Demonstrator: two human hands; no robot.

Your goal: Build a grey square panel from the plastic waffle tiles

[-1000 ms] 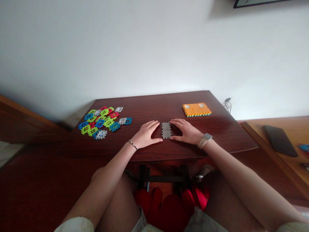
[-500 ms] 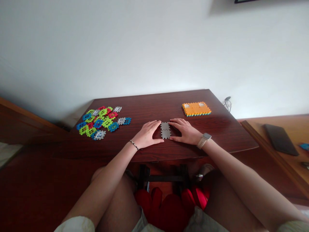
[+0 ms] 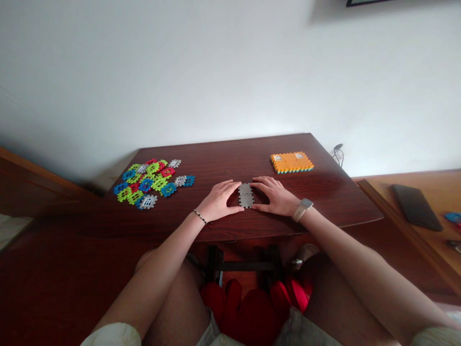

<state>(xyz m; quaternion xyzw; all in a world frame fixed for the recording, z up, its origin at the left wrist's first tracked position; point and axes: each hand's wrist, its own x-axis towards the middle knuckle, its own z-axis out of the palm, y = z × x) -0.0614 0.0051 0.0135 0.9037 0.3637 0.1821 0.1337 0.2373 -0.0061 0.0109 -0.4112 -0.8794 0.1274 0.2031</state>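
Two grey interlocking tiles (image 3: 246, 194) lie flat on the table, joined one behind the other with notched edges. My left hand (image 3: 223, 198) rests at their left side, index fingertip at the far corner and thumb at the near corner. On the right side, my right hand (image 3: 272, 194) spans the pair in the same way with its thumb and index finger. Between them the hands hold the tiles by their edges. A dark beaded bracelet circles my left wrist; a pale-strapped watch (image 3: 303, 209) is on my right.
Loose green, blue, red and grey window tiles (image 3: 146, 185) are spread at the table's left. A stack of orange tiles (image 3: 292, 162) sits at the back right of the brown table (image 3: 223, 158). Beyond the right edge are a cable (image 3: 337, 153) and a dark flat laptop-like object (image 3: 417, 206).
The whole view has shifted very slightly. My hands and the grey tiles keep their places relative to each other.
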